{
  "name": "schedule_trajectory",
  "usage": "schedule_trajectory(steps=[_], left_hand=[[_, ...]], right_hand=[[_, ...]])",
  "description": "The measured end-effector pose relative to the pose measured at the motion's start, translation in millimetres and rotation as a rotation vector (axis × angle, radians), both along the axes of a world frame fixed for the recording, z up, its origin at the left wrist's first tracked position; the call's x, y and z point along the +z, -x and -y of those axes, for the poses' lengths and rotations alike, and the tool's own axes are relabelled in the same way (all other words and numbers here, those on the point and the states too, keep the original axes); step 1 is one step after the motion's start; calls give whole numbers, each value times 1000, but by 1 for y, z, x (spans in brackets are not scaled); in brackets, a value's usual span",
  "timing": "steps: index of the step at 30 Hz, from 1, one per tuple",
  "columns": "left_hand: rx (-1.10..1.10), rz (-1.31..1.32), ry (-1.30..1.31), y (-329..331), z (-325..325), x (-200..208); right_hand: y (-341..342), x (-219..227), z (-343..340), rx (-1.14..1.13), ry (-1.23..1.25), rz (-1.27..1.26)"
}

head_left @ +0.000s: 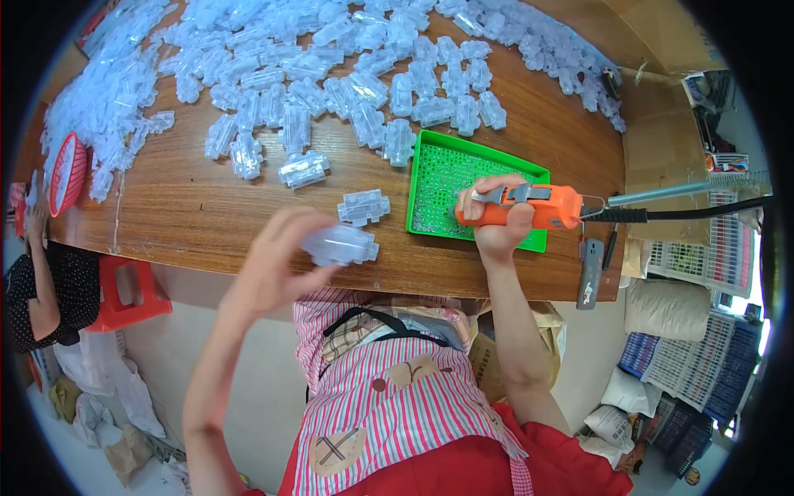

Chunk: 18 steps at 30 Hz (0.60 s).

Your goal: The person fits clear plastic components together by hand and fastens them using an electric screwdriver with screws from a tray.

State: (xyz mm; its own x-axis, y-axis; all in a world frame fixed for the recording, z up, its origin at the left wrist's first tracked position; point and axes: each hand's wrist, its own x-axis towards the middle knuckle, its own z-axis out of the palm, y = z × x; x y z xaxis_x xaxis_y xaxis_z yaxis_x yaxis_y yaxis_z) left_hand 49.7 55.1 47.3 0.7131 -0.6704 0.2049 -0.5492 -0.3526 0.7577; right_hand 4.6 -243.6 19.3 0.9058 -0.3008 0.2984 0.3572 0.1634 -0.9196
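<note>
Your left hand (pixel 269 263) (blurred) pinches one clear casing (pixel 346 245); your right hand (pixel 498 238) curls fingers round one orange tool (pixel 557 210), tip obscured.

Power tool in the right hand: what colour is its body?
The power tool has an orange body; the head view shows it.

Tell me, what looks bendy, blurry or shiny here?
In the head view, the wide lens bends the front edge of the table; the left hand and its clear piece look slightly blurred; white shine glints off the loose clear pieces.
</note>
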Motion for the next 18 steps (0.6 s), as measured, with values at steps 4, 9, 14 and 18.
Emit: schedule_trajectory(steps=[4, 9, 14, 18], left_hand=[[-115, -45, 142, 20, 53, -18], [-30, -36, 200, 24, 95, -37], [-40, 16, 216, 19, 104, -50], [-56, 20, 180, 19, 104, -51]], right_hand=[[0, 2, -2, 10, 9, 2], [-1, 1, -3, 11, -5, 3], [4, 18, -3, 1, 17, 46], [18, 69, -8, 182, -114, 208]])
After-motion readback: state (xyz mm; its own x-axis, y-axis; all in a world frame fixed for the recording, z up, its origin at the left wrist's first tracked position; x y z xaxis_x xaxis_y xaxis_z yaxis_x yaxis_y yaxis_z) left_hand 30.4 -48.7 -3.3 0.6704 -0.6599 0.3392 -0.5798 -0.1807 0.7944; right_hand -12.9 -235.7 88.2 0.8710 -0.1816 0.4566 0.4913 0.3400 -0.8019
